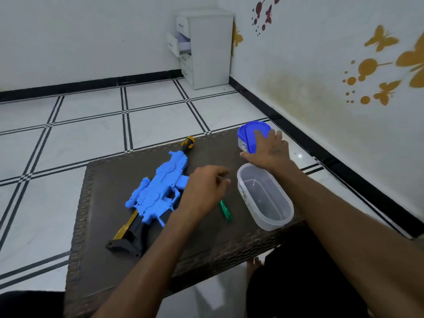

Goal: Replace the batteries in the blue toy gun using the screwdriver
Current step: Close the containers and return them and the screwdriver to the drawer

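Note:
The blue toy gun (158, 191) lies diagonally on the dark brown table (110, 255), its black and yellow stock toward me and its muzzle pointing away. A green-handled screwdriver (225, 211) lies on the table just right of the gun, partly under my left hand. My left hand (205, 190) hovers over the gun's grip area with fingers loosely curled, holding nothing I can see. My right hand (267, 150) rests with spread fingers on the blue lid (249, 134) of a closed container at the table's far right.
An open, clear plastic container (266, 196) stands at the table's right edge, near the screwdriver. A white drawer cabinet (204, 47) stands in the far corner. White tiled floor surrounds the table; a decorated wall runs along the right.

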Action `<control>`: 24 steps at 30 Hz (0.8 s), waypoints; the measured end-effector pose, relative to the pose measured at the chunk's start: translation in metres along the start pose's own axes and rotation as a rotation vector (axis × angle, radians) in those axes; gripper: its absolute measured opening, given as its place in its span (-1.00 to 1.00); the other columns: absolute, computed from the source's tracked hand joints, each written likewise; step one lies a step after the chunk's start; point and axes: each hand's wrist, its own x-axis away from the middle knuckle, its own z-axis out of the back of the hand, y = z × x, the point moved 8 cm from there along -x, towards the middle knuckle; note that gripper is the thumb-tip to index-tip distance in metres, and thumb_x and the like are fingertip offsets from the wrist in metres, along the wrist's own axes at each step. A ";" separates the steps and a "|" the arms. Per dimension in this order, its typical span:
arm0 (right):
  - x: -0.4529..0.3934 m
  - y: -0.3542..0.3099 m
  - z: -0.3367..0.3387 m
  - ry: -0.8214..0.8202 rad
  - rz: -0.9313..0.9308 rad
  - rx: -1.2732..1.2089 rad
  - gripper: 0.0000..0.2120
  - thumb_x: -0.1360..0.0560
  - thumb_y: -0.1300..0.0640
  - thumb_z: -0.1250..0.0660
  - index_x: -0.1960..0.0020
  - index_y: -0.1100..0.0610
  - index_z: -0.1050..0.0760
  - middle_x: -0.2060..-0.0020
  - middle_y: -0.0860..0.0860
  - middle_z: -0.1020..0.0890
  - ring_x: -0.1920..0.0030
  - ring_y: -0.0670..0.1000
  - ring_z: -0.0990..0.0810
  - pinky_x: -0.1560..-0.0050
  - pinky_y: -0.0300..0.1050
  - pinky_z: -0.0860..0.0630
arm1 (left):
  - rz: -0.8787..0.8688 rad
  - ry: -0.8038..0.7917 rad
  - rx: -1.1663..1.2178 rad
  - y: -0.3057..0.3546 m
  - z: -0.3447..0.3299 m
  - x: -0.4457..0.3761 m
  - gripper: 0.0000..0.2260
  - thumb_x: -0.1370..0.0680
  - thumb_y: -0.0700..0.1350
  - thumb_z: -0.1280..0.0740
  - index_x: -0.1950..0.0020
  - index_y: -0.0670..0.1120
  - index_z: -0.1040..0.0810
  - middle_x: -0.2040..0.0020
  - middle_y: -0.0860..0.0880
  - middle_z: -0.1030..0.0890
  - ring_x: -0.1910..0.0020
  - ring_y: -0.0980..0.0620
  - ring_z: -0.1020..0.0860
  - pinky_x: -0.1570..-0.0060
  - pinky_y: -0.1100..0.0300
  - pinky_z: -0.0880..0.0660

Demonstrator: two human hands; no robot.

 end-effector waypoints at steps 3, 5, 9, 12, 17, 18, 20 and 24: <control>-0.009 0.007 -0.006 0.018 0.021 0.027 -0.32 -0.45 -0.26 -0.32 -0.41 0.11 -0.27 -0.36 0.22 -0.39 -0.31 0.24 -0.37 -0.25 0.08 -0.35 | 0.031 0.046 -0.005 0.014 -0.012 -0.006 -0.81 -0.53 -0.04 -0.35 -0.07 -0.05 -0.67 0.06 0.02 -0.70 0.10 0.08 -0.64 0.10 0.19 -0.53; -0.009 0.006 -0.004 0.057 0.031 0.059 -0.45 -0.46 -0.15 -0.34 -0.33 0.12 -0.34 -0.26 0.20 -0.46 -0.22 0.21 -0.43 -0.18 0.05 -0.37 | 0.055 0.018 0.025 0.017 -0.022 -0.006 -0.80 -0.55 -0.02 -0.34 -0.10 -0.04 -0.67 0.04 0.03 -0.70 0.10 0.13 -0.63 0.16 0.29 -0.46; -0.004 0.007 0.005 0.096 0.017 -0.065 -0.63 -0.48 -0.01 -0.32 -0.21 0.14 -0.40 -0.09 0.15 -0.56 -0.06 0.18 -0.54 -0.09 0.05 -0.44 | 0.106 -0.024 0.067 0.012 -0.034 -0.004 -0.78 -0.56 -0.02 -0.34 -0.14 -0.02 -0.66 0.00 0.05 -0.69 0.11 0.17 -0.60 0.18 0.38 -0.40; 0.005 0.016 0.031 0.220 -0.048 -0.226 -0.76 -0.53 0.19 -0.23 -0.18 0.21 -0.45 -0.03 0.20 -0.60 0.01 0.21 -0.58 0.02 0.02 -0.51 | 0.155 -0.061 0.131 0.006 -0.039 -0.001 -0.79 -0.57 -0.01 -0.33 -0.13 -0.02 -0.65 0.00 0.06 -0.67 0.12 0.19 -0.58 0.20 0.39 -0.41; 0.057 0.050 0.058 0.463 -0.150 -0.825 -0.69 -0.46 0.31 -0.19 -0.19 0.20 -0.49 -0.01 0.12 -0.60 0.02 0.15 -0.59 0.23 -0.15 -0.47 | 0.331 -0.066 0.349 -0.008 -0.049 0.005 -0.78 -0.53 0.07 -0.37 -0.09 -0.01 -0.65 0.17 0.08 -0.68 0.19 0.14 -0.64 0.05 0.09 -0.62; 0.071 0.055 0.052 0.443 -0.174 -0.971 -0.62 -0.45 0.31 -0.22 -0.25 0.15 -0.47 -0.04 0.09 -0.59 0.01 0.09 -0.60 0.26 -0.23 -0.48 | 0.381 -0.073 0.439 -0.010 -0.053 0.006 -0.76 -0.52 0.06 -0.39 -0.11 -0.03 -0.63 0.20 0.07 -0.68 0.21 0.12 -0.66 0.04 0.05 -0.63; 0.100 0.061 0.035 0.364 -0.240 -1.201 -0.53 -0.45 0.32 -0.26 -0.35 0.09 -0.42 -0.08 0.08 -0.59 -0.03 0.05 -0.62 0.28 -0.28 -0.53 | 0.472 -0.097 0.619 -0.013 -0.062 0.010 -0.69 -0.50 -0.02 -0.44 -0.20 -0.09 -0.55 0.20 0.04 -0.68 0.21 0.09 -0.67 0.00 0.01 -0.63; 0.140 0.062 0.004 0.188 -0.285 -1.233 -0.71 -0.48 0.31 -0.31 -0.14 0.06 -0.53 -0.05 0.05 -0.65 0.01 -0.04 -0.62 0.18 -0.23 -0.59 | 0.550 -0.133 0.824 -0.009 -0.076 0.017 -0.64 -0.50 -0.24 -0.43 -0.28 -0.16 -0.48 0.11 -0.08 -0.67 0.15 0.00 -0.67 0.01 0.05 -0.63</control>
